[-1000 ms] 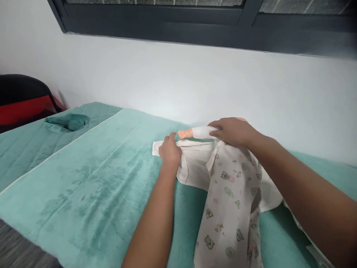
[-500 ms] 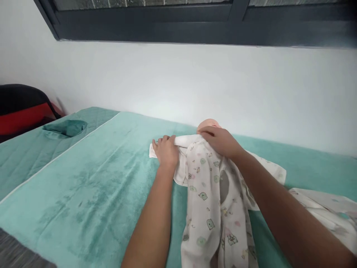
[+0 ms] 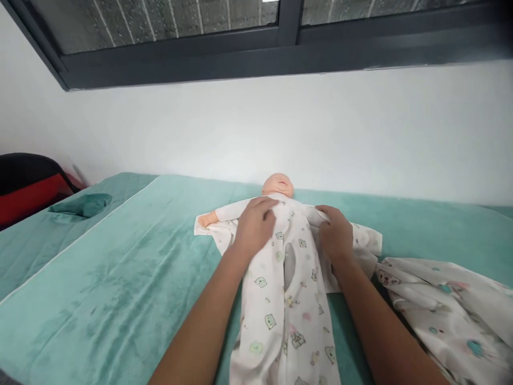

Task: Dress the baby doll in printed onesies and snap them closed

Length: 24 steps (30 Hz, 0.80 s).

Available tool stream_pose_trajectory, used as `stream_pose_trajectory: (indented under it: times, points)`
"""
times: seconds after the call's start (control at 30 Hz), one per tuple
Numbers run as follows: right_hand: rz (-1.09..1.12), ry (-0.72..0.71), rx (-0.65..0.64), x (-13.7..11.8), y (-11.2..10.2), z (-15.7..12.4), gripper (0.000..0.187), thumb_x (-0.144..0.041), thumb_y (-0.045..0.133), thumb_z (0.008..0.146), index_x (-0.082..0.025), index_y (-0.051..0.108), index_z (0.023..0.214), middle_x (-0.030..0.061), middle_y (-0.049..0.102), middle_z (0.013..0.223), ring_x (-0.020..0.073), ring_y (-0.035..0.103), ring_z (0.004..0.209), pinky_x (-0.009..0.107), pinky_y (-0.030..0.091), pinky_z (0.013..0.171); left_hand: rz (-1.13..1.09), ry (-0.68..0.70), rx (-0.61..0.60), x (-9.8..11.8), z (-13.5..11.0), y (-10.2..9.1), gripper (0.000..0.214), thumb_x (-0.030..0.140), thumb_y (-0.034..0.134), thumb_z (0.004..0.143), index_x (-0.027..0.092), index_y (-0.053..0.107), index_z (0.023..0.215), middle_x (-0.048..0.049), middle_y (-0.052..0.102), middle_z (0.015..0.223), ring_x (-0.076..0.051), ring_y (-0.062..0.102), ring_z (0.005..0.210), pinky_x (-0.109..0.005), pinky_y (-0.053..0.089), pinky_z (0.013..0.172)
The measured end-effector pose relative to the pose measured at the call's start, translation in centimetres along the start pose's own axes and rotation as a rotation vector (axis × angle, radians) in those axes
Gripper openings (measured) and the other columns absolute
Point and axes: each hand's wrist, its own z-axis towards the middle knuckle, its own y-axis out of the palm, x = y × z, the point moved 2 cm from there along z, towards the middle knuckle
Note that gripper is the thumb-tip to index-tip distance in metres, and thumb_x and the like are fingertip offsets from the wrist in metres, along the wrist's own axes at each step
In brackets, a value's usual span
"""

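A baby doll (image 3: 278, 184) lies on its back with its head toward the wall. Over its body is spread a white baby romper (image 3: 276, 305) printed with small green and pink animals. The doll's bare hand (image 3: 208, 218) shows at the left, lying over an outspread white sleeve. My left hand (image 3: 256, 224) rests over the chest part, fingers bent and thumb apart, slightly blurred. On the right, my right hand (image 3: 335, 232) is closed on the romper's fabric near the doll's shoulder. The doll's other arm and legs are hidden by cloth.
A crumpled white printed cloth (image 3: 449, 315) lies at the right on the teal bedspread (image 3: 132, 278). A teal fabric item (image 3: 82, 206) and a red and black bag (image 3: 32, 190) are at the far left. Behind stands a white wall (image 3: 200, 133) below a dark window frame (image 3: 180, 61).
The romper now lies flatter against the doll, with its head and one hand uncovered. My left hand moved right onto the chest; my right hand came off the head area to the shoulder.
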Motion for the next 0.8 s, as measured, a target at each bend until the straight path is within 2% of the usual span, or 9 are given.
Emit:
stream_pose_trajectory:
  times: [0.07, 0.13, 0.2, 0.3, 0.37, 0.47, 0.57, 0.67, 0.8]
  points:
    - [0.064, 0.069, 0.035, 0.5, -0.1, 0.4, 0.050, -0.014, 0.040, 0.074, -0.018, 0.063, 0.118, 0.0089, 0.067, 0.119, 0.0255, 0.060, 0.111, 0.039, 0.043, 0.098, 0.124, 0.107, -0.167, 2.6, 1.5, 1.6, 0.032, 0.019, 0.043, 0.090, 0.021, 0.068, 0.111, -0.0049, 0.067, 0.119, -0.021, 0.058, 0.115, -0.035, 0.044, 0.102]
    - [0.096, 0.115, 0.036, 1.0, -0.2, 0.7, 0.047, -0.017, 0.041, 0.076, -0.018, 0.062, 0.118, 0.0091, 0.067, 0.120, 0.0253, 0.061, 0.110, 0.039, 0.044, 0.097, 0.340, 0.190, -0.354, 4.7, 3.3, 3.8, 0.027, 0.021, 0.047, 0.089, 0.019, 0.069, 0.105, -0.0085, 0.068, 0.113, -0.025, 0.059, 0.111, -0.040, 0.043, 0.101]
    - [0.096, 0.143, 0.021, 1.3, -0.3, 0.9, 0.043, -0.022, 0.043, 0.078, -0.018, 0.062, 0.117, 0.0096, 0.068, 0.120, 0.0258, 0.062, 0.109, 0.039, 0.044, 0.096, 0.538, 0.214, -0.519, 6.0, 4.9, 6.2, 0.023, 0.019, 0.051, 0.086, 0.016, 0.069, 0.100, -0.0114, 0.067, 0.110, -0.027, 0.060, 0.108, -0.042, 0.043, 0.098]
    - [0.053, 0.174, -0.015, 1.6, -0.6, 1.2, 0.041, -0.029, 0.047, 0.080, -0.019, 0.063, 0.116, 0.0106, 0.069, 0.117, 0.0281, 0.062, 0.107, 0.041, 0.044, 0.094, 0.664, 0.175, -0.632, 7.0, 6.2, 9.0, 0.026, 0.019, 0.052, 0.086, 0.014, 0.067, 0.107, -0.0159, 0.064, 0.116, -0.028, 0.060, 0.107, -0.041, 0.045, 0.091]
    - [0.055, 0.190, -0.020, 1.7, -0.8, 1.2, 0.040, -0.031, 0.048, 0.079, -0.020, 0.065, 0.113, 0.0101, 0.070, 0.115, 0.0284, 0.063, 0.104, 0.041, 0.043, 0.091, 0.682, 0.162, -0.657, 7.3, 6.6, 9.8, 0.025, 0.019, 0.053, 0.087, 0.013, 0.067, 0.106, -0.0168, 0.065, 0.115, -0.028, 0.061, 0.107, -0.041, 0.045, 0.089]
    - [0.125, 0.268, 0.019, 2.0, -1.1, 1.2, 0.035, -0.029, 0.048, 0.076, -0.021, 0.069, 0.103, 0.0083, 0.072, 0.101, 0.0263, 0.063, 0.091, 0.037, 0.044, 0.079, 0.688, 0.190, -0.661, 7.2, 6.8, 9.0, 0.023, 0.014, 0.053, 0.085, 0.014, 0.068, 0.103, -0.0145, 0.067, 0.110, -0.028, 0.062, 0.106, -0.040, 0.046, 0.088]
    - [0.264, 0.399, 0.075, 2.8, -1.4, 1.2, 0.031, -0.026, 0.050, 0.070, -0.021, 0.072, 0.090, 0.0049, 0.069, 0.076, 0.0217, 0.058, 0.068, 0.032, 0.042, 0.062, 0.695, 0.229, -0.620, 7.1, 7.1, 6.4, 0.028, 0.010, 0.050, 0.083, 0.014, 0.065, 0.107, -0.0132, 0.066, 0.111, -0.027, 0.061, 0.105, -0.038, 0.047, 0.082]
    - [0.538, 0.504, 0.175, 3.7, -1.5, 1.2, 0.027, -0.022, 0.053, 0.062, -0.019, 0.071, 0.081, 0.0024, 0.067, 0.068, 0.0182, 0.056, 0.059, 0.028, 0.040, 0.052, 0.696, 0.247, -0.561, 7.0, 7.6, 3.9, 0.027, 0.010, 0.050, 0.081, 0.015, 0.064, 0.104, -0.0110, 0.065, 0.108, -0.026, 0.062, 0.101, -0.035, 0.048, 0.075]
    - [0.969, 0.712, 0.406, 4.7, -1.7, 1.2, 0.024, -0.012, 0.055, 0.051, -0.019, 0.065, 0.072, 0.0000, 0.065, 0.068, 0.0149, 0.057, 0.058, 0.025, 0.041, 0.047, 0.668, 0.254, -0.485, 6.9, 7.8, 1.9, 0.022, 0.011, 0.051, 0.081, 0.017, 0.062, 0.100, -0.0079, 0.065, 0.104, -0.024, 0.062, 0.094, -0.032, 0.047, 0.068]
